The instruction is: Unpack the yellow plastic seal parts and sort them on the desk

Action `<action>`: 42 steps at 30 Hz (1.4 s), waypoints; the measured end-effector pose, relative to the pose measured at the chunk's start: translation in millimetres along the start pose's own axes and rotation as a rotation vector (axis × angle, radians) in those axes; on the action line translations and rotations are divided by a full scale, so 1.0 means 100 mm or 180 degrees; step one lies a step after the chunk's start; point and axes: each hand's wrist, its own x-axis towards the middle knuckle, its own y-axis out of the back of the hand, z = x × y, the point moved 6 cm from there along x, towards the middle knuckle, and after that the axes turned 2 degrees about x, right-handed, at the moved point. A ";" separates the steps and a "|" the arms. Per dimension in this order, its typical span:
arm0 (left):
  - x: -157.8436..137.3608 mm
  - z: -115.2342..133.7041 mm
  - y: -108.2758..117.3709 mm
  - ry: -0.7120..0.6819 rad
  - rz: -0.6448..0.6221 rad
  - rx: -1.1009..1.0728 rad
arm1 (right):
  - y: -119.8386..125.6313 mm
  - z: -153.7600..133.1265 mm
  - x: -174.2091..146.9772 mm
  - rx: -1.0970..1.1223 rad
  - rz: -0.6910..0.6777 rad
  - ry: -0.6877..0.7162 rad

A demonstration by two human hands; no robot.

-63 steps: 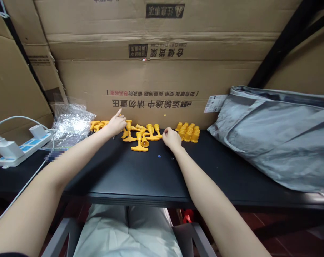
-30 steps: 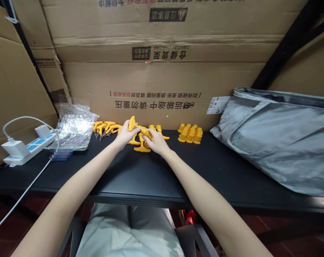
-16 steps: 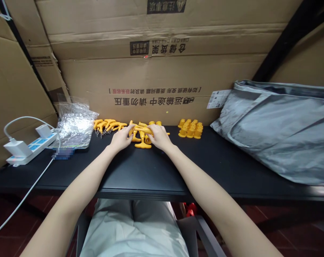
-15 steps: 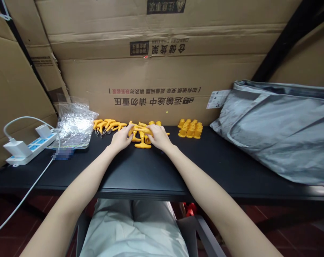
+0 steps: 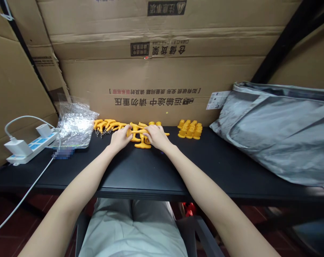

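My left hand point(image 5: 120, 137) is closed around one end of a yellow plastic piece point(image 5: 136, 131). The fingers of my right hand point(image 5: 156, 136) grip the other end, so the piece lies level between both hands. My fingers hide much of it, and its exact form cannot be made out. Under and around my hands lie several yellow T-shaped handles point(image 5: 143, 145), some partly covered. Left of my left hand is a row of yellow corkscrews point(image 5: 104, 125) with metal spirals pointing toward me.
Yellow flanged cups point(image 5: 190, 129) stand grouped at right. Crumpled clear plastic packaging point(image 5: 76, 125) and a white power strip point(image 5: 33, 147) with a cable point(image 5: 30, 207) occupy the left. A grey bag point(image 5: 274, 132) lies at right. Cardboard point(image 5: 156, 75) walls the back of the black table point(image 5: 151, 175).
My hands have shifted slightly, and the yellow piece between them sits a little lower, with a narrow stretch of it now visible between my fingers. The surrounding parts stay in place.
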 end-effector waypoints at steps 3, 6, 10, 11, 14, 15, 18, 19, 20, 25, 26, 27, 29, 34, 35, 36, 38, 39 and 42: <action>0.00 0.00 0.00 0.0024 -0.0012 0.0009 | 0.05 -0.02 0.00 -0.0066 0.0112 0.0090; 0.00 0.02 0.00 0.0059 -0.0044 -0.0008 | 0.11 -0.05 0.00 -0.0154 0.0211 0.0145; -0.01 0.03 0.01 0.0095 -0.0124 -0.0037 | 0.15 -0.06 -0.01 -0.0208 0.0242 0.0166; -0.01 0.03 0.01 0.0096 -0.0122 -0.0035 | 0.15 -0.06 -0.01 -0.0187 0.0232 0.0174; -0.01 0.03 0.02 0.0086 -0.0097 -0.0036 | 0.13 -0.05 -0.03 -0.0097 0.0214 0.0153; -0.01 0.02 0.02 0.0088 -0.0095 -0.0038 | 0.11 -0.04 -0.03 -0.0083 0.0201 0.0128; -0.01 0.02 0.01 0.0100 -0.0130 -0.0030 | 0.05 -0.02 -0.03 -0.0105 0.0098 0.0082; -0.01 0.02 0.01 0.0110 -0.0158 -0.0023 | 0.03 -0.01 -0.03 -0.0121 0.0068 0.0084; -0.01 0.02 0.00 0.0123 -0.0188 -0.0017 | 0.02 0.00 -0.02 -0.0133 0.0052 0.0092; -0.02 0.03 0.00 0.0161 -0.0266 -0.0026 | 0.02 0.02 -0.02 -0.0103 0.0094 0.0074; -0.02 0.03 0.00 0.0164 -0.0264 -0.0031 | 0.02 0.02 -0.02 -0.0076 0.0095 0.0073; -0.02 0.03 0.00 0.0169 -0.0264 -0.0035 | 0.02 0.01 -0.03 -0.0048 0.0087 0.0075; -0.02 0.03 0.01 0.0182 -0.0267 -0.0040 | 0.01 0.00 -0.03 -0.0012 0.0048 0.0072; -0.02 0.05 0.00 0.0187 -0.0332 -0.0020 | -0.03 0.00 -0.03 -0.0056 -0.0169 0.0018; -0.02 0.05 0.00 0.0183 -0.0345 -0.0015 | -0.03 0.00 -0.03 -0.0066 -0.0187 0.0014; -0.02 0.06 0.00 0.0176 -0.0353 -0.0013 | -0.02 0.00 -0.03 -0.0069 -0.0181 0.0011; -0.02 0.07 0.00 0.0160 -0.0352 -0.0019 | -0.01 0.01 -0.02 -0.0055 -0.0125 -0.0003; -0.02 0.07 0.00 0.0157 -0.0350 -0.0023 | 0.00 0.02 -0.02 -0.0035 -0.0092 -0.0020; -0.02 0.07 0.00 0.0170 -0.0362 -0.0017 | 0.01 0.02 -0.03 0.0054 -0.0051 -0.0047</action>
